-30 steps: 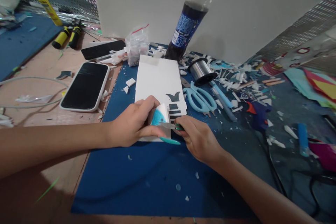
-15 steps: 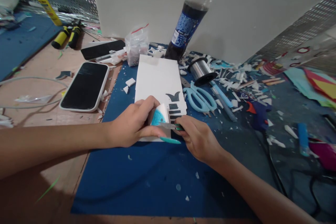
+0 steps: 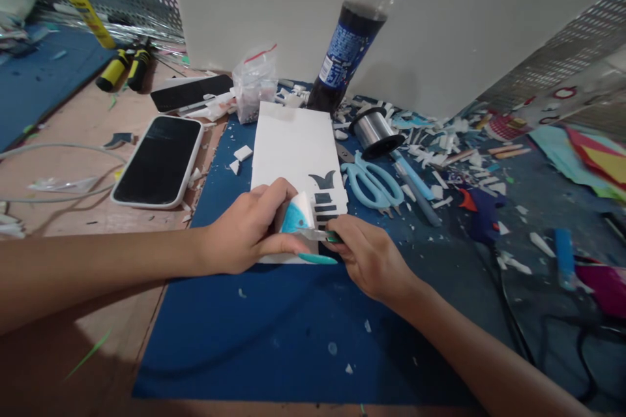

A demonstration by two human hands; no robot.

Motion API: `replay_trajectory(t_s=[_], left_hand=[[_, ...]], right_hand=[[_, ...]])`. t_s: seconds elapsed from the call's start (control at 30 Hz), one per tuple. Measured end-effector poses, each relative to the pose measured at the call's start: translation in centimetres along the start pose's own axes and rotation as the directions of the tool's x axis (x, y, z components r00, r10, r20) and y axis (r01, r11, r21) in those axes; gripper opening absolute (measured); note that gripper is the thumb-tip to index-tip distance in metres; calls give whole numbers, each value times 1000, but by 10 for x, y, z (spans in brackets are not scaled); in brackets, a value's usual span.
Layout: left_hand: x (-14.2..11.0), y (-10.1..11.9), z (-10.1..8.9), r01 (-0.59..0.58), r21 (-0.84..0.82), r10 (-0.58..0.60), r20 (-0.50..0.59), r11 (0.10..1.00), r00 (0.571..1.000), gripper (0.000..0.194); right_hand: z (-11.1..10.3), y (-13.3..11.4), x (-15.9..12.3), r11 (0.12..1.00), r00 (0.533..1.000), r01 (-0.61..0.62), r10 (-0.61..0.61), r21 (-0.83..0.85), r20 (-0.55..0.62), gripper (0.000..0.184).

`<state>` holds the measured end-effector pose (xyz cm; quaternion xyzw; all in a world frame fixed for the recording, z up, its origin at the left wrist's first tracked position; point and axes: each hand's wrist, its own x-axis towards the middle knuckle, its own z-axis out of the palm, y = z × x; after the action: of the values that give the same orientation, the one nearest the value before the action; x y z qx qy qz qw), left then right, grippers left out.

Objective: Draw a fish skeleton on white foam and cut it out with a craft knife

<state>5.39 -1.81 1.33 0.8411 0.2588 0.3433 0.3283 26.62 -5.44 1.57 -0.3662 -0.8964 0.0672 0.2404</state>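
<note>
My left hand [image 3: 249,231] is closed around a small white piece with a bright blue painted face [image 3: 296,216] and a dark dot. My right hand [image 3: 374,257] is closed on a small metal-tipped tool [image 3: 319,234] with green at its grip. The metal tip touches or lies very close to the blue face; its exact kind is hard to make out. Under my left thumb a slim teal piece [image 3: 317,259] sticks out to the right. Beneath both hands is a white sheet [image 3: 293,143] bearing dark cut shapes [image 3: 323,180].
A blue mat [image 3: 274,339] covers the table. Light-blue scissors [image 3: 374,184], a wire spool [image 3: 376,132] and a glue gun [image 3: 484,212] lie at right among white scraps. Behind stands a soda bottle [image 3: 349,45]. A phone [image 3: 159,161] and yellow-black pliers [image 3: 128,68] are at left.
Both hands keep nearly the same place. The metal tip between them has shifted and turned slightly, showing more clearly against the blue face.
</note>
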Motion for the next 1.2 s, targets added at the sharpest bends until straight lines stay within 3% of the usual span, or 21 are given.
replay_trajectory(t_s=[0.7, 1.2], left_hand=[[0, -2, 0, -22, 38, 22, -7, 999, 1000, 42], [-1, -2, 0, -69, 71, 69, -3, 995, 998, 42]], right_hand=[[0, -1, -1, 1000, 1000, -7, 7, -26, -3, 18], [-3, 0, 0, 996, 998, 58, -58, -61, 4, 14]])
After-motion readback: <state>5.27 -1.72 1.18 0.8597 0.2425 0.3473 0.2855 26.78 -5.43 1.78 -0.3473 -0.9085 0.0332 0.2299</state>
